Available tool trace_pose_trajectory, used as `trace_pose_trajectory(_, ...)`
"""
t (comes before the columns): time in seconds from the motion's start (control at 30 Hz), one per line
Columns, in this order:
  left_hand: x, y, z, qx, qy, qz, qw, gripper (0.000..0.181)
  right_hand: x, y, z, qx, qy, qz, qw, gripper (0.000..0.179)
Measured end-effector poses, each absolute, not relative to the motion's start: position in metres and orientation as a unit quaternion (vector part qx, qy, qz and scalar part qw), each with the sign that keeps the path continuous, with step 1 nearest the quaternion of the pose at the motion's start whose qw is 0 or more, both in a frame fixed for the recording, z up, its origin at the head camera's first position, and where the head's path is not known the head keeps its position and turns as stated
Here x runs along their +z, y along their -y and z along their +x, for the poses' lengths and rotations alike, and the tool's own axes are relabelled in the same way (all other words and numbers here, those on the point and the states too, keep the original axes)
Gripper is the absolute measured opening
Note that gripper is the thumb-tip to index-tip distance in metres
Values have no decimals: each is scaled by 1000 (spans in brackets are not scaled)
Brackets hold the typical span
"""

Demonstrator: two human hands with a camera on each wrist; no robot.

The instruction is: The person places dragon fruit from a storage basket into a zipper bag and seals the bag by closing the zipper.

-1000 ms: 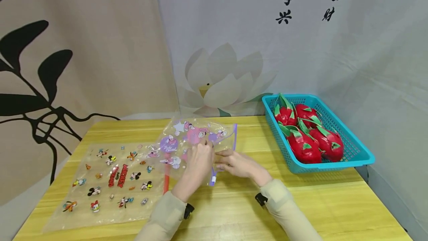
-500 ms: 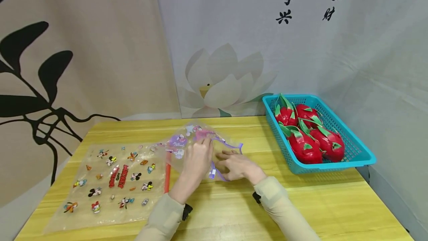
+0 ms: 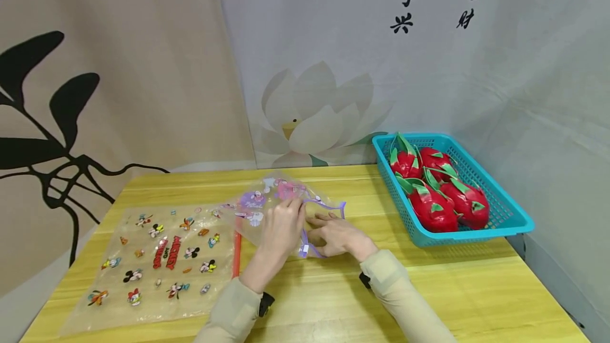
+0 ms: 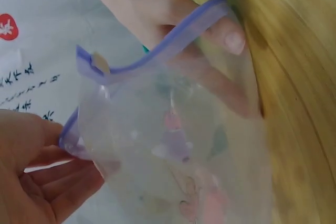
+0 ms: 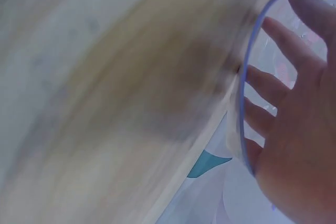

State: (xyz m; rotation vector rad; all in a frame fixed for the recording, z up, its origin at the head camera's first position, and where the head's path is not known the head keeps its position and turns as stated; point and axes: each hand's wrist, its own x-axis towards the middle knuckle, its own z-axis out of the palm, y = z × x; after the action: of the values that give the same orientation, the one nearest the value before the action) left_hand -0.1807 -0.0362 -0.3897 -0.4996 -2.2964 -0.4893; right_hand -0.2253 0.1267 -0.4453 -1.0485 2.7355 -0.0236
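A clear zip bag [image 3: 251,200] with a purple zipper edge and pink and purple prints lies in the middle of the table, its mouth parted toward the right. My left hand [image 3: 280,226] pinches the upper edge of that mouth. In the left wrist view, its thumb and fingers hold the purple edge [image 4: 72,153]. My right hand [image 3: 337,235] reaches into the mouth, fingers spread, as the right wrist view also shows. Through the plastic in the left wrist view, part of the right hand [image 4: 210,77] appears blurred.
A second clear bag [image 3: 147,285], with cartoon prints and a red zipper edge [image 3: 236,255], lies flat at the left, partly under the first. At the right stands a blue basket [image 3: 519,221] with several red dragon fruits [image 3: 436,210]. Printed cloth [image 3: 314,30] hangs behind the table.
The bag's mouth has parted since one second ago, and my right hand has moved into it from its edge. Over the last half second, the hands have barely moved.
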Motion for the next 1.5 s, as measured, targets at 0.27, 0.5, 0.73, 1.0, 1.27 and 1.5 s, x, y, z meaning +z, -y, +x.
trace_pose_trajectory(0.27,-397,38,-188,-211,887,-208,354,5,-442,-129,-222,6,-929,-363,66,52)
trace_pose_trajectory(0.5,-400,39,-192,-210,885,-208,359,7,-435,-135,-217,-20,-927,-374,36,55)
trace_pose_trajectory(0.73,-403,39,-195,-208,877,-209,378,7,-428,-147,-209,-59,-911,-406,-34,53)
trace_pose_trajectory(1.0,-405,38,-198,-205,877,-203,384,6,-389,-180,-202,-73,-892,-430,-120,50)
trace_pose_trajectory(1.27,-405,38,-200,-200,879,-198,386,7,-334,-232,-203,-47,-946,-305,-102,52)
trace_pose_trajectory(1.5,-404,38,-199,-193,878,-202,388,9,-320,-287,-224,-44,-986,-159,14,65)
